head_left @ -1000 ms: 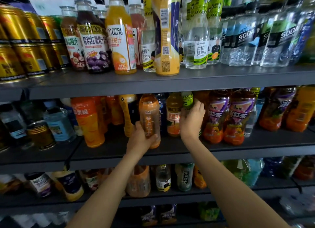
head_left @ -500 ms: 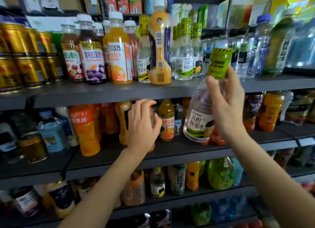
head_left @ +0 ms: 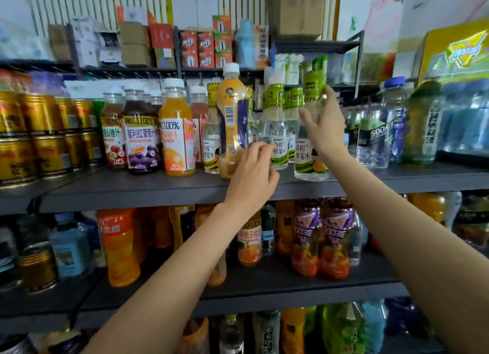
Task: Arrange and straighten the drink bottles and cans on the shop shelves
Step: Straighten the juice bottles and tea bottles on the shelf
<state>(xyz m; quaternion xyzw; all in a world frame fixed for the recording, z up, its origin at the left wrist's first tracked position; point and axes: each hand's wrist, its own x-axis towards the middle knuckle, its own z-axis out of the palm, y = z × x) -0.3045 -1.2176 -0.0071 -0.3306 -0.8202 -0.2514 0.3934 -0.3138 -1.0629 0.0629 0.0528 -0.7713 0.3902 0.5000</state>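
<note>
1. the right hand (head_left: 323, 127) holds a clear bottle (head_left: 311, 152) with a green and yellow hazard-striped neck wrap and a white and green label; fingers and thumb curl round its upper body just below the wrap.
2. the bottle stands upright near the front edge of the upper shelf (head_left: 164, 192), its base at the shelf surface; whether it fully rests there cannot be told.
3. the left hand (head_left: 254, 176) reaches up at the shelf edge, fingers loosely curled, fingertips near a like green-labelled bottle (head_left: 276, 139) and the foot of a tall orange bottle (head_left: 232, 121) with a white cap; it seems to grip nothing, though touch cannot be judged.
4. open room: a bare strip of shelf lies in front of the rows, widest toward the left; the held bottle stands just beside its matching neighbours, with little gap.
5. to the left stand juice bottles (head_left: 176, 134) with white caps and fruit labels, then stacked gold cans (head_left: 31, 134).
6. to the right stand soda water bottles (head_left: 375, 136), close by the right wrist.
7. the lower shelf (head_left: 291, 287) carries orange and purple-labelled bottles, partly crossed by both forearms.
8. boxes (head_left: 137, 44) are stacked above, at the back.
</note>
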